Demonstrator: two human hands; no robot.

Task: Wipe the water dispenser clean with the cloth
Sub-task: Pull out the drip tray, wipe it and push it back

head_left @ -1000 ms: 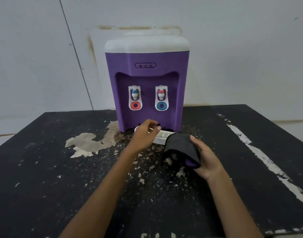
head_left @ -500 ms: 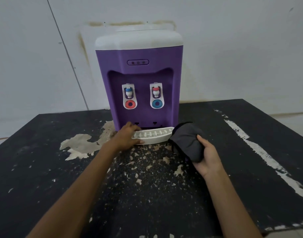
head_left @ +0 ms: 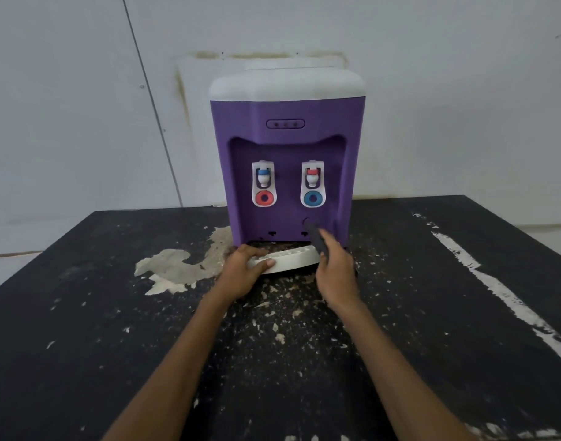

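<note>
Scuffed black table, white wall, purple dispenser

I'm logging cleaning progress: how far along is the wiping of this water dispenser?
Done: nothing I can confirm; no wiped patch stands out on the purple water dispenser. In hand: the left hand grips the white drip tray while the right hand holds the dark cloth at the lower front. Left: probably the taps, sides and white top.

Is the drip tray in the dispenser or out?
Out, at least partly: the tray juts forward of the dispenser base, left hand gripping its left end. Fully free? Cannot tell.
</note>
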